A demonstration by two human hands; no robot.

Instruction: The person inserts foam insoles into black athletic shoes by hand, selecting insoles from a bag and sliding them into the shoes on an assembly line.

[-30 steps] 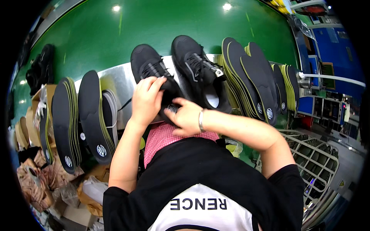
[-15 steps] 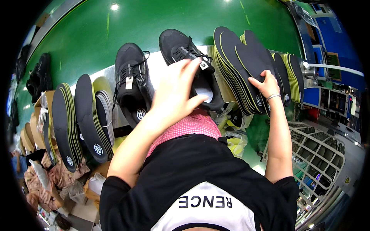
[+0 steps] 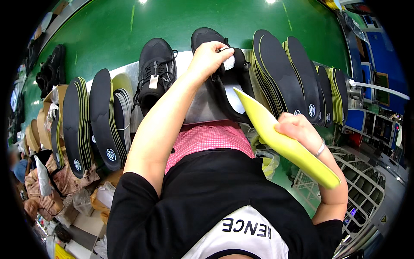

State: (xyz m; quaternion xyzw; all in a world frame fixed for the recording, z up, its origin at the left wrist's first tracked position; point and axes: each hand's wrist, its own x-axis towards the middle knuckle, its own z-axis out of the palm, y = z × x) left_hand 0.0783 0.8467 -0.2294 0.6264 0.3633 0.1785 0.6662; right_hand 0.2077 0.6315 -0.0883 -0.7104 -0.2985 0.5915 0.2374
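Observation:
My left hand (image 3: 209, 60) is closed on the tongue (image 3: 232, 64) of a black lace-up sneaker (image 3: 206, 38), pulling it up so that the shoe's mouth gapes and a pale inner sole shows. My right hand (image 3: 297, 128) grips an insole (image 3: 302, 159) by its middle, yellow-green underside facing up. The insole slants, its far tip right above the shoe's opening and its other end over my right forearm. To the left stands a second black sneaker (image 3: 156, 54) with a small white tag on its laces, its heel partly behind my left forearm.
Black insoles with yellow-green edges stand in stacks on the right (image 3: 276, 64) and left (image 3: 75, 125). A metal bench (image 3: 189, 108) carries the shoes. A white wire basket (image 3: 366, 181) is at lower right, bags and boxes (image 3: 90, 233) at lower left.
My right hand has taken an insole off the right stack, turned it underside up and brought it to the shoe. My left hand has closed on the shoe's tongue.

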